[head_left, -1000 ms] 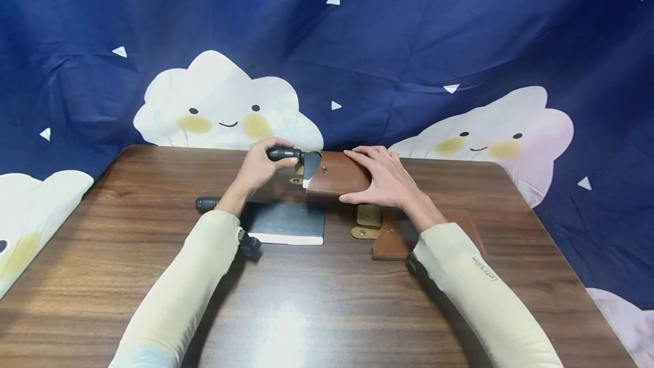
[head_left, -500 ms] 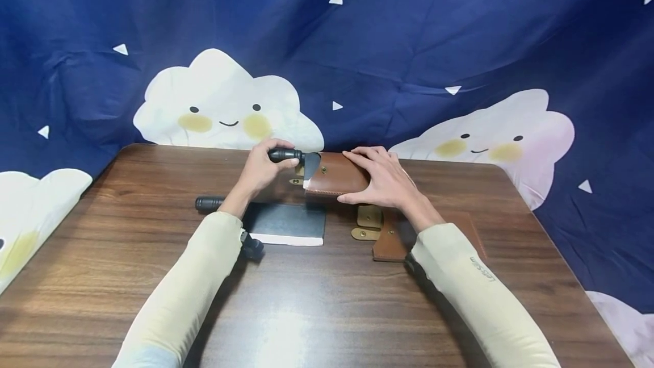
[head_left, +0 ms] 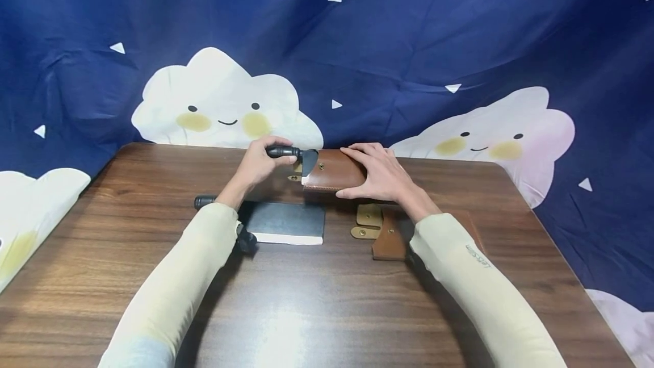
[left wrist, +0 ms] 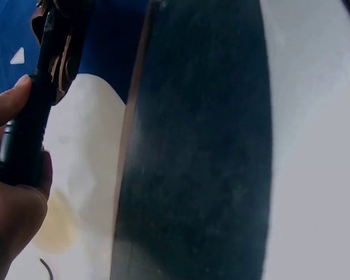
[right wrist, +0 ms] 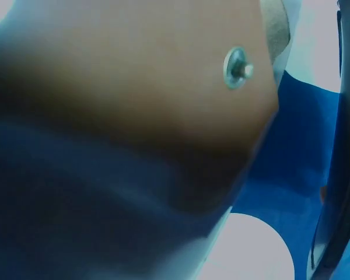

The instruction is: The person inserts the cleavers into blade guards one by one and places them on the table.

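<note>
In the head view, my left hand (head_left: 254, 166) pinches the black handle (head_left: 283, 151) of a cleaver between thumb and fingers. Most of that cleaver's blade (head_left: 309, 163) is inside a brown leather sheath (head_left: 334, 170); only the part near the handle shows. My right hand (head_left: 384, 174) grips the sheath from its right end, thumb along the lower edge and fingers over the top. An undone tan strap (head_left: 294, 178) sticks out at the sheath's mouth. Up close, the left wrist view shows the handle (left wrist: 24, 131) in my fingers; the right wrist view shows a metal snap (right wrist: 236, 68) on leather.
A second cleaver (head_left: 286, 221) lies on the wooden table (head_left: 327, 300), its handle (head_left: 205, 202) to the left, partly behind my left wrist. Under my right forearm lies another brown sheath (head_left: 389, 243) with tan straps (head_left: 365, 233). A blue cloud-print cloth (head_left: 357, 44) hangs behind the table.
Both hands keep the same hold on handle and sheath. The cleaver and sheath have risen very slightly; the things on the table have stayed put.
</note>
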Demonstrator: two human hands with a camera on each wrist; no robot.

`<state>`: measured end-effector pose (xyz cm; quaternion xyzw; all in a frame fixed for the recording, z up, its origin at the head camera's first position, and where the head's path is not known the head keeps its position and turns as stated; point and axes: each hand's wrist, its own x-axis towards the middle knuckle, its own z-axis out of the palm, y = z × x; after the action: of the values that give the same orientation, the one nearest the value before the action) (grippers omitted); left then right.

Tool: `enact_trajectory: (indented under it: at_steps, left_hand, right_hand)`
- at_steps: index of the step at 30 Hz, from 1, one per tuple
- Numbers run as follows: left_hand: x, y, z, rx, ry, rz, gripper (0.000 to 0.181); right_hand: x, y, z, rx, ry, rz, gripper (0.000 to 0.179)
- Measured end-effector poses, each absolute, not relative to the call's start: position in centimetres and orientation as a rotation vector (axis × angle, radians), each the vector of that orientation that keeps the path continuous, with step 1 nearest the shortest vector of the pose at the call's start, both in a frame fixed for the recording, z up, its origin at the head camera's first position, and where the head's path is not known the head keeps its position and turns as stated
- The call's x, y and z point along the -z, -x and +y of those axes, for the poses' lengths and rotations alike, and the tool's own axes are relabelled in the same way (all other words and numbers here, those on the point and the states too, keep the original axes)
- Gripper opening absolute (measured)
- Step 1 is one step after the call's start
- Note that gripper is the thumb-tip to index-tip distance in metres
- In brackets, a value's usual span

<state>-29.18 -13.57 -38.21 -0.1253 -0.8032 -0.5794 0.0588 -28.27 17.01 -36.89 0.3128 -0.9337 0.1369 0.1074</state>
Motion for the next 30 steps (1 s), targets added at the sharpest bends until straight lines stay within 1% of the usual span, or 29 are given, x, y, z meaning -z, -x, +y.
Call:
enact_trajectory:
  at_steps: [9, 21, 30]
  left_hand:
    - [39.1, 30.4, -14.2, 1.797, 0.286, -2.445, 0.039]
    - [40.1, 32.5, -13.4, 1.844, 0.231, -2.505, 0.037]
    - [40.8, 32.8, -14.1, 1.810, 0.143, -2.599, 0.036]
  right_hand:
    - [37.6, 29.5, 16.3, -0.417, -0.906, -2.814, 0.107]
    - [38.3, 30.8, 16.2, -0.377, -0.869, -2.947, 0.109]
    - [39.2, 31.5, 15.4, -0.335, -0.904, -3.003, 0.111]
